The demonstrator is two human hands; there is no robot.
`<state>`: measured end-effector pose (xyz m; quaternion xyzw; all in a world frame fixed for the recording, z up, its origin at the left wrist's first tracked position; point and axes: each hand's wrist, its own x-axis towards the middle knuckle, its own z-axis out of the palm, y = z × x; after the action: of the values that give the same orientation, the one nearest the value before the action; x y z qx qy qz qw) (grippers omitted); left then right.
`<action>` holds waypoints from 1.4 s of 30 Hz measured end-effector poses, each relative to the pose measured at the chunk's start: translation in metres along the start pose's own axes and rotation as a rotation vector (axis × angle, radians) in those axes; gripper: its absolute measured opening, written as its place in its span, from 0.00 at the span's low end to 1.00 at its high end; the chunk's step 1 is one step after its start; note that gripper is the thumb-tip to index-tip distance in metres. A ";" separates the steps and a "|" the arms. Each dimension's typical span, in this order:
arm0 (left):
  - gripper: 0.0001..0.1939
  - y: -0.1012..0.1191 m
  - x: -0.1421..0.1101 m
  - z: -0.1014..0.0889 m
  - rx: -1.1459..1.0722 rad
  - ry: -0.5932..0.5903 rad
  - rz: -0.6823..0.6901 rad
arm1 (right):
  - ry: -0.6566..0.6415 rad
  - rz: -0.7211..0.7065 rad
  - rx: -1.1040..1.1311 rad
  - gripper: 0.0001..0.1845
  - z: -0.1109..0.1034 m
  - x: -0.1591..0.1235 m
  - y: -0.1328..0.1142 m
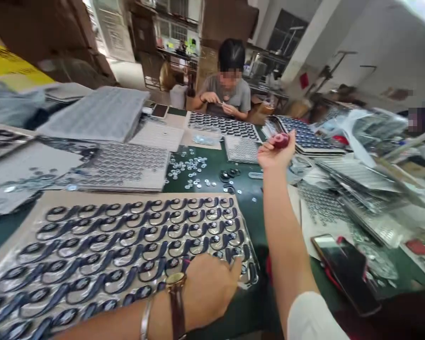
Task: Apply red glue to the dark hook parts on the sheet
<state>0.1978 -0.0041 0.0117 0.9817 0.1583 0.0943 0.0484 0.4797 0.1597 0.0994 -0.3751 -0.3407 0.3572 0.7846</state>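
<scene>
Your left hand (208,288) rests curled, gripping nothing, on the tray (127,245) edge, while beyond it your right hand (274,153) pinches a red piece (281,140), apparently mid-fetch.

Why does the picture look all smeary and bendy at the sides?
Head view: the right edge smears, so the bags and trays there blur; the table and walls bend from a wide lens; the plastic sheet under the left hand glares white; the right hand with its red thing is a little soft; the phone reflects light.
</scene>
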 end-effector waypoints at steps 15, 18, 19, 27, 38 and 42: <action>0.10 0.003 0.092 0.026 -0.153 -0.169 0.153 | 0.061 0.142 0.409 0.28 0.013 0.002 -0.044; 0.14 -0.028 0.119 0.018 -0.134 -0.118 -0.067 | 0.047 0.208 0.234 0.28 0.005 -0.015 -0.057; 0.15 -0.041 0.125 0.012 -0.128 -0.082 -0.155 | 0.035 0.243 0.179 0.28 0.000 -0.027 -0.059; 0.13 -0.106 0.043 -0.042 -0.170 0.168 -0.473 | -0.112 0.886 -0.146 0.24 -0.070 -0.161 -0.016; 0.15 -0.056 -0.102 -0.047 -0.328 0.292 -0.357 | -0.088 1.032 -0.040 0.25 -0.067 -0.198 0.013; 0.15 -0.031 -0.111 -0.046 -0.256 0.409 -0.303 | -0.127 1.040 -0.013 0.25 -0.056 -0.220 0.021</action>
<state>0.0759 -0.0075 0.0344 0.8934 0.2964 0.3012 0.1525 0.4054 -0.0294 -0.0039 -0.4771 -0.1582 0.7196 0.4791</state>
